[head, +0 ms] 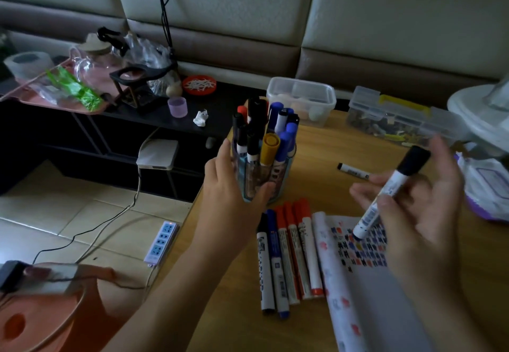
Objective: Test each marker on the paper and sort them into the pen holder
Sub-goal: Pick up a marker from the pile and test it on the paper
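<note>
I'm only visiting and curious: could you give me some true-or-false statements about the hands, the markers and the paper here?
1. The left hand grips the pen holder. True.
2. The right hand is empty. False: it holds a black-capped marker over the paper.
3. The paper is blank. False: it carries many coloured test marks.
4. A row of markers lies on the table beside the paper. True.
5. A yellow-capped marker stands in the pen holder. True.
</note>
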